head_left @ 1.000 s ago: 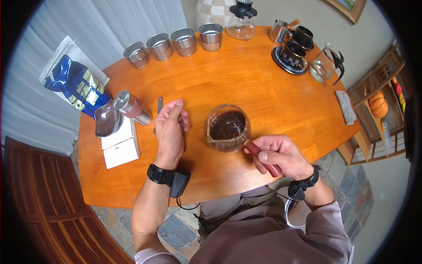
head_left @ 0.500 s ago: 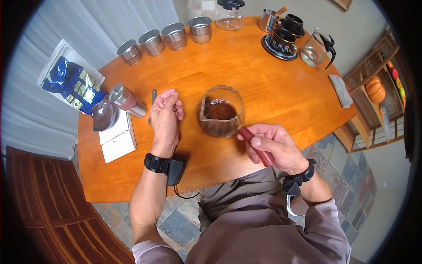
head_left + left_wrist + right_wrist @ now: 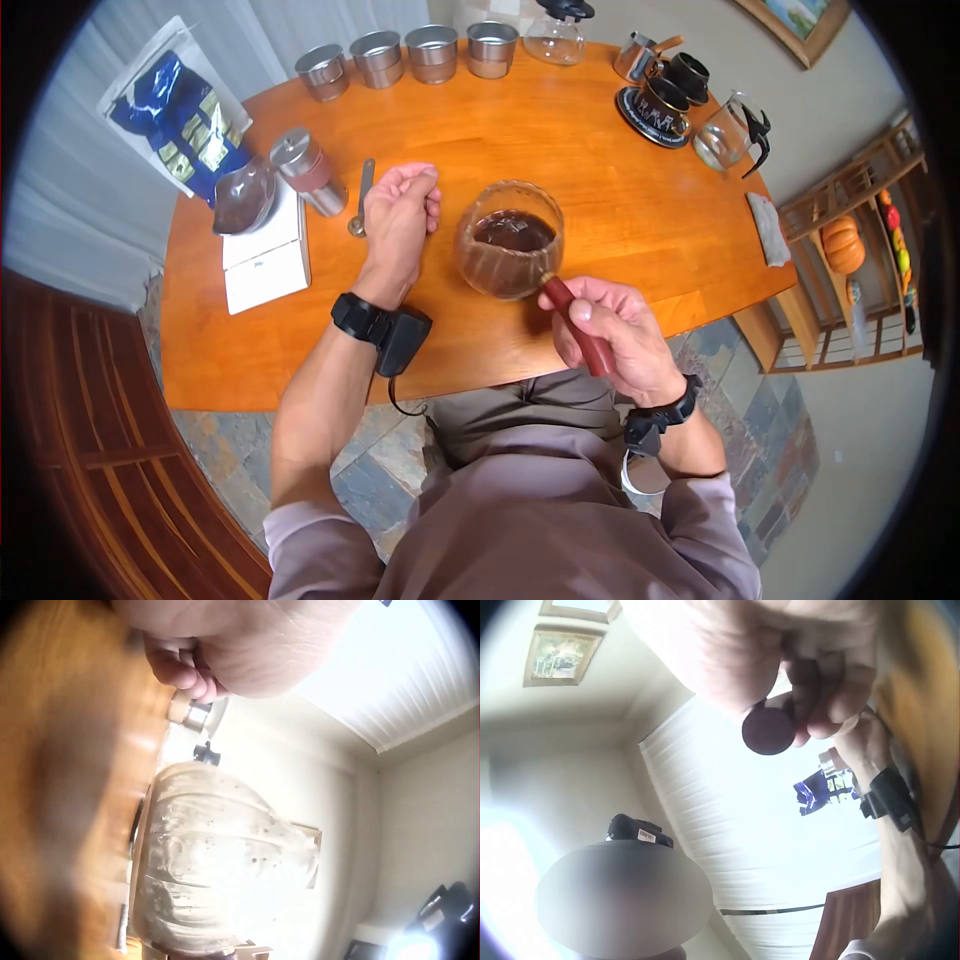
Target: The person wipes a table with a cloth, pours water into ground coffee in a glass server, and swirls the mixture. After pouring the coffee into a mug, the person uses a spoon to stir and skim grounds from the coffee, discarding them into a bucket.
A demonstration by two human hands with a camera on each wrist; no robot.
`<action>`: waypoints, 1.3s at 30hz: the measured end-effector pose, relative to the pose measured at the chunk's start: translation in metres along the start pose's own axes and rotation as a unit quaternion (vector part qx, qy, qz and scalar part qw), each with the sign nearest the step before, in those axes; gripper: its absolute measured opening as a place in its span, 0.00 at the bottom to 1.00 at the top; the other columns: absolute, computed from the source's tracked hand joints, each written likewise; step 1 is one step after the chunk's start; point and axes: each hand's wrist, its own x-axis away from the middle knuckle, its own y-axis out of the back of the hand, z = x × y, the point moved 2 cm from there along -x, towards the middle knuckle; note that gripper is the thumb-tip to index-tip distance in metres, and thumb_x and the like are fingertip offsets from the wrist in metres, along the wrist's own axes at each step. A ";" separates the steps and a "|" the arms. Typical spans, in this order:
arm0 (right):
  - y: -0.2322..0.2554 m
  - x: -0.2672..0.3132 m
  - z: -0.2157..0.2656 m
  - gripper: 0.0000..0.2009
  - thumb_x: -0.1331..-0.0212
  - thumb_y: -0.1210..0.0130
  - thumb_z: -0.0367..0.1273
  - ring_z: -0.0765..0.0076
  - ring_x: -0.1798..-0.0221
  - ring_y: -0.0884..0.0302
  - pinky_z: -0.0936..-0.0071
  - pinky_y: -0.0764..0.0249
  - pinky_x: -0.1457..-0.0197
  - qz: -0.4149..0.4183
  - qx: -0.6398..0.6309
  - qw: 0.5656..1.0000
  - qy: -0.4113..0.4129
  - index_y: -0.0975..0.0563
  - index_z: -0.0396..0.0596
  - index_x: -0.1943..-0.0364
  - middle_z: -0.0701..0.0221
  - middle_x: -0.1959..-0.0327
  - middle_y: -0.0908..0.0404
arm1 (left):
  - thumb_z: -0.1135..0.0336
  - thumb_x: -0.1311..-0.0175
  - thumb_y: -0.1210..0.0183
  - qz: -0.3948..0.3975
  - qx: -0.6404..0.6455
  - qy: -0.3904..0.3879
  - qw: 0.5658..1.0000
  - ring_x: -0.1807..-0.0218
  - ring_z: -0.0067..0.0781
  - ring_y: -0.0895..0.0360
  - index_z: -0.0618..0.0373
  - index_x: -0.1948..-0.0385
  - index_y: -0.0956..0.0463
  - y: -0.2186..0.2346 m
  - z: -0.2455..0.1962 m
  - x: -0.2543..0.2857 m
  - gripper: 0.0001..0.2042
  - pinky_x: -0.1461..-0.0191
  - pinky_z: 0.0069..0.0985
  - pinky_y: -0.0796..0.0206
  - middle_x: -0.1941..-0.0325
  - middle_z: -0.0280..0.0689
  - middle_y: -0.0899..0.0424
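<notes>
My right hand grips the red-brown handle of a round glass pot, thumb along its top. Dark brown liquid, like coffee, fills part of the pot, with light glints on its surface. In the right wrist view the round butt of the handle pokes out below the fingers. My left hand rests loosely curled on the table, left of the pot, holding nothing. Just beyond it lies a metal measuring spoon. Ribbed glass of the pot looms large in the left wrist view.
Left on the wooden table are a coffee bag, a hand grinder, a tinted dish and a white scale. Several metal cups line the back. Black cups and a glass carafe stand far right.
The liquid in the pot has shifted and sloshed, its surface lying differently each time. The right hand keeps hold of the handle. The left hand stays loosely curled; the head view has shifted.
</notes>
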 end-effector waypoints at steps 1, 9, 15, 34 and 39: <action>0.001 -0.004 0.000 0.15 0.32 0.45 0.39 0.82 0.78 0.31 0.84 0.37 0.74 0.012 0.016 1.000 0.008 0.22 0.41 0.53 0.73 0.79 0.24 | 0.70 0.32 0.43 0.011 -0.006 -0.001 1.000 0.78 0.16 0.31 0.61 0.58 0.27 -0.001 -0.001 -0.001 0.07 0.78 0.15 0.40 0.74 0.31 0.23; 0.011 0.008 0.002 0.15 0.32 0.45 0.38 0.82 0.80 0.33 0.85 0.41 0.76 -0.022 0.044 0.999 0.003 0.22 0.39 0.53 0.75 0.80 0.24 | 0.71 0.33 0.43 0.004 -0.022 -0.009 1.000 0.79 0.15 0.31 0.60 0.60 0.26 -0.004 -0.001 0.000 0.05 0.79 0.13 0.40 0.75 0.30 0.23; 0.021 -0.011 0.018 0.14 0.31 0.47 0.38 0.83 0.80 0.33 0.86 0.42 0.77 -0.009 0.051 0.998 0.019 0.22 0.41 0.54 0.74 0.80 0.24 | 0.69 0.33 0.42 -0.002 -0.021 -0.023 1.000 0.80 0.14 0.31 0.59 0.61 0.26 -0.004 -0.002 0.002 0.05 0.79 0.13 0.41 0.76 0.29 0.23; 0.067 -0.071 0.041 0.18 0.34 0.45 0.38 0.78 0.81 0.32 0.81 0.38 0.76 0.067 0.072 0.990 -0.100 0.22 0.33 0.53 0.70 0.81 0.25 | 0.67 0.30 0.43 -0.027 -0.078 0.007 0.997 0.81 0.13 0.34 0.55 0.61 0.25 -0.008 -0.006 0.014 0.04 0.78 0.13 0.45 0.78 0.25 0.25; 0.082 -0.076 0.047 0.17 0.33 0.46 0.39 0.82 0.80 0.33 0.83 0.44 0.78 0.119 0.061 0.984 -0.117 0.20 0.38 0.53 0.73 0.81 0.25 | 0.67 0.30 0.42 -0.032 -0.078 0.018 0.996 0.80 0.12 0.34 0.55 0.61 0.24 -0.009 -0.010 0.015 0.03 0.78 0.13 0.45 0.78 0.25 0.25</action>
